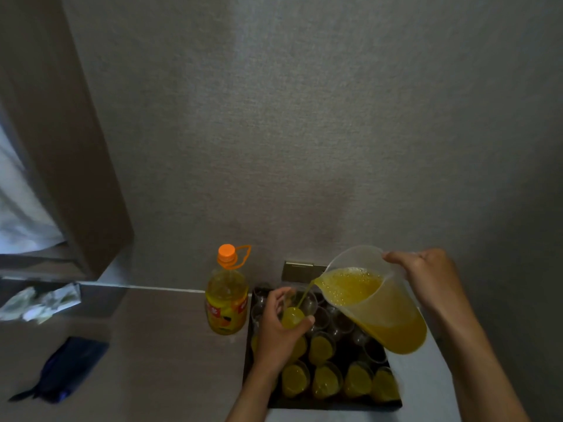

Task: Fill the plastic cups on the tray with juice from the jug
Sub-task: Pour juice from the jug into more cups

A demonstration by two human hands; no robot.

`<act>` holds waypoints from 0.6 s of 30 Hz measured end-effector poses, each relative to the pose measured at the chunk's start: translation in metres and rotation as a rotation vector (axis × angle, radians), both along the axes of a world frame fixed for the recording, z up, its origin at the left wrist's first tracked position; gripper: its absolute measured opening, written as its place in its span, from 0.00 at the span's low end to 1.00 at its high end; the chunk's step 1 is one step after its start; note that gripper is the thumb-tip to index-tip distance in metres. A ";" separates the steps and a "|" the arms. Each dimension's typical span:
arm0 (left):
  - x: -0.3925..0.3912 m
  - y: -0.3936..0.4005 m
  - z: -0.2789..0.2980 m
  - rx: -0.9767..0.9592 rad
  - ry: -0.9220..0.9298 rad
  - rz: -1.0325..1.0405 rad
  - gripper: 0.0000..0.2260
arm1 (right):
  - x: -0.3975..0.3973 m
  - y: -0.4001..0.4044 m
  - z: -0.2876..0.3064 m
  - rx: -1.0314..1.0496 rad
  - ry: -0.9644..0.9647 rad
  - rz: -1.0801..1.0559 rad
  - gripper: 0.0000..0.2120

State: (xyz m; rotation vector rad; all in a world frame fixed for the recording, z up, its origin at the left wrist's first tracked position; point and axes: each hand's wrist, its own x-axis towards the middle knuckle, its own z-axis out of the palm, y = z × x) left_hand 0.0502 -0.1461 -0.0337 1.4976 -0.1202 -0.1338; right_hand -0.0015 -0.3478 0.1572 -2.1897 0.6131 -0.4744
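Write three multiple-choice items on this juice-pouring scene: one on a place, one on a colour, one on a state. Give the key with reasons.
1. Where does the juice bottle stand?
A. Left of the tray
B. On the tray
C. Right of the tray

2. What colour is the bottle's cap?
A. Blue
B. Orange
C. White

3. What is the jug doing?
A. Standing upright on the counter
C. Lying empty
B. Tilted, pouring into a cup

Key: 1 A, the bottle stands beside the tray's left edge. 2 B, the cap is orange. 3 B, the right hand tips the jug and a stream falls into the cup that the left hand holds.
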 end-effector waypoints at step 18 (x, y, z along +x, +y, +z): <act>-0.005 -0.005 -0.005 0.004 0.034 -0.017 0.28 | -0.008 -0.005 0.005 -0.032 0.002 -0.014 0.26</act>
